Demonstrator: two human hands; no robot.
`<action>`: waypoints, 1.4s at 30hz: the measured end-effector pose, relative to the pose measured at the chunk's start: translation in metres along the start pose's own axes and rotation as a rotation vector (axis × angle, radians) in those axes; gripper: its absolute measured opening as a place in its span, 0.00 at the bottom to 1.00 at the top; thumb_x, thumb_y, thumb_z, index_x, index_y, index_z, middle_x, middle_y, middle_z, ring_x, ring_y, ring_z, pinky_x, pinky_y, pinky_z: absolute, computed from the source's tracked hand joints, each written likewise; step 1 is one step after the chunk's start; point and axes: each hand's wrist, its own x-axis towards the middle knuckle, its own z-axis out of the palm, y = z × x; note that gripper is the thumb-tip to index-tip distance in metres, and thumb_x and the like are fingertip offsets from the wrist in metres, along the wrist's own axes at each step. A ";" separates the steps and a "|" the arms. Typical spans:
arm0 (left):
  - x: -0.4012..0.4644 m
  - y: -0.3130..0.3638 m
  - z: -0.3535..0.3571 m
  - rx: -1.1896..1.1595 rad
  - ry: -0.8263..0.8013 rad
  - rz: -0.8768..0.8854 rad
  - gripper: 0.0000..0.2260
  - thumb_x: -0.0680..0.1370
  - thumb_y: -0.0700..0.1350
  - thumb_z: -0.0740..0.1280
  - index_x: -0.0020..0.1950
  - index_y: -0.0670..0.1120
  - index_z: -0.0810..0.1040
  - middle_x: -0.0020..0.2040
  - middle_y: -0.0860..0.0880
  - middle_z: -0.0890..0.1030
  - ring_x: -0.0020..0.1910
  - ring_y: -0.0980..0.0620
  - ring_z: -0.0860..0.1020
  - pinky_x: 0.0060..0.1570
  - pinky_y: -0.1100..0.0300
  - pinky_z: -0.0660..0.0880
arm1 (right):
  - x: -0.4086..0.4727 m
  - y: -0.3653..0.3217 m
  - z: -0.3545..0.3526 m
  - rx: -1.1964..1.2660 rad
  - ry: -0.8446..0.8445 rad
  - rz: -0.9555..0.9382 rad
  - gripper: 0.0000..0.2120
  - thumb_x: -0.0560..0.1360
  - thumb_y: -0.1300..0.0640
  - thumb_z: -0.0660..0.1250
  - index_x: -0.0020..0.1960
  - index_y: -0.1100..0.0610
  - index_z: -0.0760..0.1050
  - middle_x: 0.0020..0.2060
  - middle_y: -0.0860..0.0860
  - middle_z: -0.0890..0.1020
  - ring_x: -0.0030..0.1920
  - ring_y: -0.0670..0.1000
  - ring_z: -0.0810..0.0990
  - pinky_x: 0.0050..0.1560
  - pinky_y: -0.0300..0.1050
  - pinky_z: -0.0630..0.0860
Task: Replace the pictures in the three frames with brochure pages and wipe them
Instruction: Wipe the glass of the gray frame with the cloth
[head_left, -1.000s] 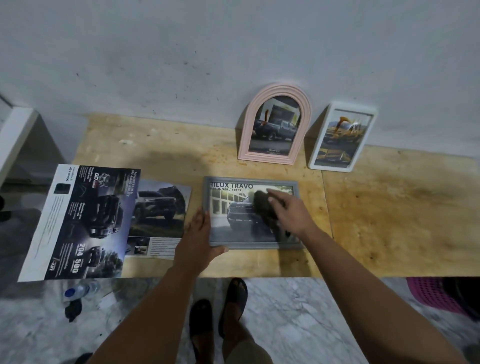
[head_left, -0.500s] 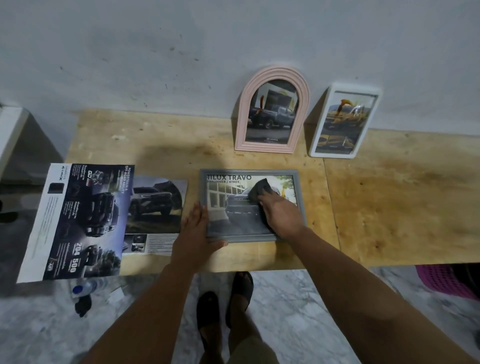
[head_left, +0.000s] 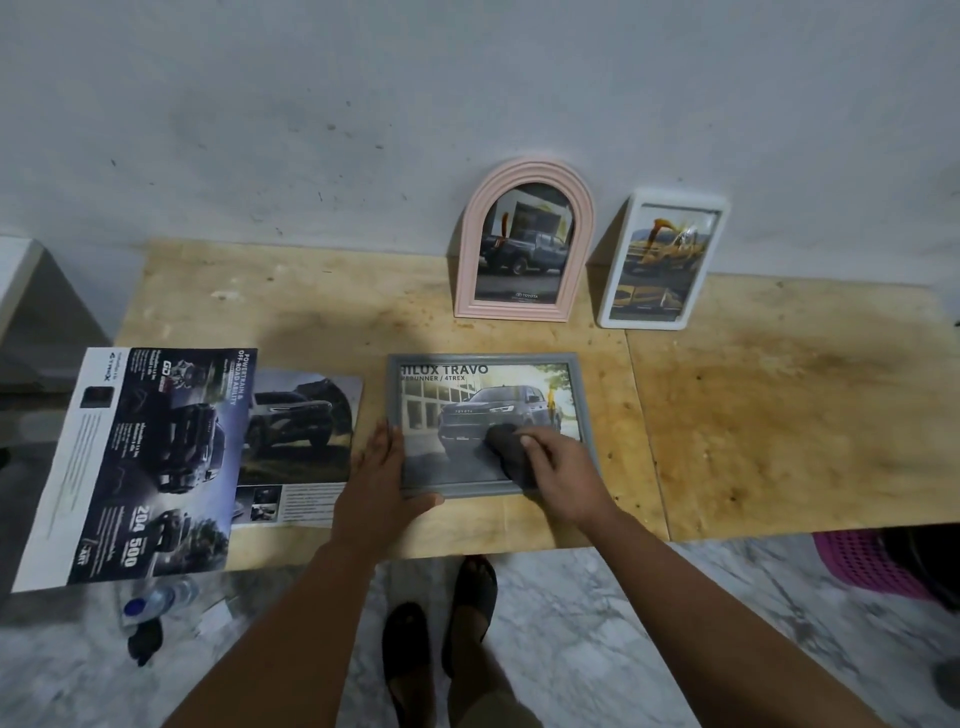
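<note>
A grey frame (head_left: 483, 359) lies flat on the wooden table (head_left: 779, 415), holding a brochure page with a dark truck. My left hand (head_left: 382, 473) presses flat on its lower left corner, fingers spread. My right hand (head_left: 558, 475) grips a dark cloth (head_left: 506, 449) against the glass at the lower right. A pink arched frame (head_left: 524, 179) and a white frame (head_left: 613, 291) lean upright against the wall behind, each with a truck picture.
An open brochure (head_left: 140, 467) lies at the table's left end, overhanging the front edge, with a loose page (head_left: 301, 426) beside it. On the marble floor are a plastic bottle (head_left: 161, 600), my sandalled feet, and a pink basket (head_left: 867, 566) under the table's right.
My right hand slid the cloth over the glass, up toward the frame's top and then back down to its lower right. My left hand stayed on the lower left corner.
</note>
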 end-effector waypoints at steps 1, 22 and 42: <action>0.001 -0.001 0.001 -0.003 0.002 0.003 0.57 0.61 0.76 0.56 0.83 0.47 0.47 0.83 0.48 0.44 0.81 0.48 0.45 0.78 0.47 0.49 | -0.002 -0.005 -0.005 0.203 0.053 0.119 0.11 0.84 0.54 0.61 0.56 0.54 0.82 0.51 0.53 0.85 0.52 0.53 0.82 0.47 0.38 0.77; 0.002 -0.001 0.005 0.033 0.022 0.017 0.50 0.73 0.64 0.71 0.83 0.45 0.45 0.82 0.47 0.41 0.81 0.48 0.43 0.79 0.49 0.46 | 0.069 -0.020 -0.029 0.275 0.412 0.201 0.13 0.82 0.52 0.64 0.63 0.52 0.81 0.52 0.51 0.84 0.52 0.52 0.82 0.50 0.45 0.77; -0.002 0.004 0.003 -0.010 0.022 -0.030 0.51 0.73 0.63 0.72 0.83 0.48 0.43 0.82 0.51 0.40 0.81 0.48 0.43 0.77 0.46 0.52 | 0.009 -0.003 0.008 -0.695 -0.198 -0.202 0.14 0.83 0.50 0.58 0.62 0.50 0.80 0.57 0.50 0.78 0.53 0.56 0.80 0.43 0.50 0.78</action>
